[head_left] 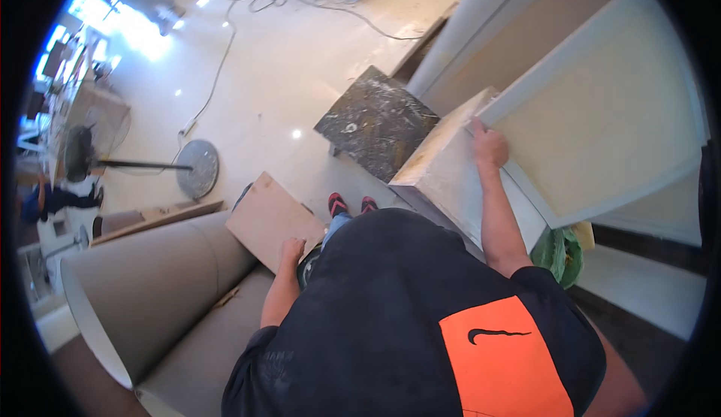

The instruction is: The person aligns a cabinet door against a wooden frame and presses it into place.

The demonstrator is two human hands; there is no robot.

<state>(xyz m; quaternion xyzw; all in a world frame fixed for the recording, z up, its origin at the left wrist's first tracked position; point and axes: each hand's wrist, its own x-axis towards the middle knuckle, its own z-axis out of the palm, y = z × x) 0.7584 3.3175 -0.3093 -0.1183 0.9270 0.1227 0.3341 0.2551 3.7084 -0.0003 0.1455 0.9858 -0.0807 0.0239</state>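
Note:
My right hand (490, 147) is closed at the near edge of a large pale panel with a white frame (601, 109), its thumb pointing along the frame. The panel leans over a white box-like piece (481, 184) with a worn, brownish top edge. My left hand (293, 250) is curled into a fist beside a flat brown board (270, 218). Whatever those fingers hold, if anything, is hidden. A dark container, partly covered by my arm and shirt, shows just below that hand.
A dark, paint-spattered stool (378, 122) stands ahead. At left are a large grey-brown roll of sheet material (165, 274) and a floor fan's round base (198, 169). A cable (218, 71) runs over the glossy floor. Green plastic wrapping (559, 258) lies at right. Other people are far left.

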